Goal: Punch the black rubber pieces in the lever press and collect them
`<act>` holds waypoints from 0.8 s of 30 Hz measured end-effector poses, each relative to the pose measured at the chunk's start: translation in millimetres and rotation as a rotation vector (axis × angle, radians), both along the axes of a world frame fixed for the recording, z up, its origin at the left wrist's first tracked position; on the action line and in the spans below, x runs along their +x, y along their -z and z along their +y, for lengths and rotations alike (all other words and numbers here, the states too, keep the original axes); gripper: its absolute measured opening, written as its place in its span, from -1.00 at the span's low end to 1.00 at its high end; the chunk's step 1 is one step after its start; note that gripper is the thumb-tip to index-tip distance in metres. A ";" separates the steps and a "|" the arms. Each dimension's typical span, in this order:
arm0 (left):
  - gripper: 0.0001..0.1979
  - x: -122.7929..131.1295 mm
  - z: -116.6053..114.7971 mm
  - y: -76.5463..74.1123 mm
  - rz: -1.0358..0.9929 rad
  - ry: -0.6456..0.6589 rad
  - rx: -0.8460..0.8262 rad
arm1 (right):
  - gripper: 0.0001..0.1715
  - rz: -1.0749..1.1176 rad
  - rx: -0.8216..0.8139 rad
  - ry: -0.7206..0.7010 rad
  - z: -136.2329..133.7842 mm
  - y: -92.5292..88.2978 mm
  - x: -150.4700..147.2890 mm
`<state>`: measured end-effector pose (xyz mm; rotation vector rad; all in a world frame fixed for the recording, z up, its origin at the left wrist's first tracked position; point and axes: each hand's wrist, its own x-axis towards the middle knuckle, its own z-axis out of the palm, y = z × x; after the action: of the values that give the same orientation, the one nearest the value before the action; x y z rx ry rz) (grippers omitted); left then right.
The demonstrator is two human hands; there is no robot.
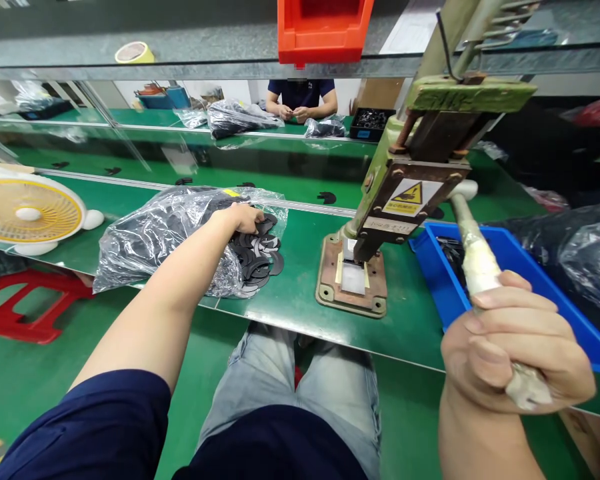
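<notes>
My right hand (517, 340) is wrapped round the tape-covered lever handle (480, 263) of a green hand press (395, 193). Beneath the press head, a pale metal block (353, 277) sits on the brown base plate (325, 267). My left hand (245, 218) is at the mouth of a clear plastic bag (150, 233). Its fingers are curled down and closed on a flat black part at the top of the pile of curved black parts (257, 263). The fingertips are partly hidden.
A blue bin (520, 267) with dark parts stands right of the press. On the left are a fan (30, 213) and a red plastic stool (40, 307). Several black pieces lie along the strip behind. Overhead hangs an orange bin (325, 40). Another person (300, 97) works opposite.
</notes>
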<state>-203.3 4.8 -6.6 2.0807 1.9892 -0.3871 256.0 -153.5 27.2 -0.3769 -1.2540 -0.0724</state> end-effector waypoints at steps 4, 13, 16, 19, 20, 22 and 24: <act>-0.33 -2.1 0.0 1.8 -0.032 0.016 -0.008 | -0.42 -0.003 0.012 0.009 -0.2 -0.4 -0.2; -0.64 -0.7 -13.0 -2.6 -0.228 0.030 -0.004 | -0.39 0.056 0.020 0.009 1.2 1.4 -3.7; -0.70 5.0 -20.2 -8.2 -0.283 0.050 0.034 | -0.43 0.032 -0.018 0.001 -2.1 0.0 -4.0; -0.66 17.0 -26.8 -15.8 -0.340 0.048 0.189 | -0.51 -0.022 -0.041 -0.005 -7.5 -2.7 -3.7; -0.66 23.0 -29.2 -18.2 -0.380 0.042 0.234 | -0.53 -0.034 -0.046 -0.004 -9.4 -3.6 -3.6; -0.67 38.2 -35.2 -22.3 -0.486 0.042 0.266 | -0.55 -0.055 -0.077 0.005 -13.3 -4.8 -3.4; -0.67 56.9 -43.7 -24.8 -0.574 0.098 0.251 | -0.55 -0.074 -0.111 0.014 -16.8 -5.4 -3.1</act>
<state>-146.4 -38.9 18.2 2.1142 1.6543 0.4255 252.9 -170.2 32.6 -0.4826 -1.3318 -0.0288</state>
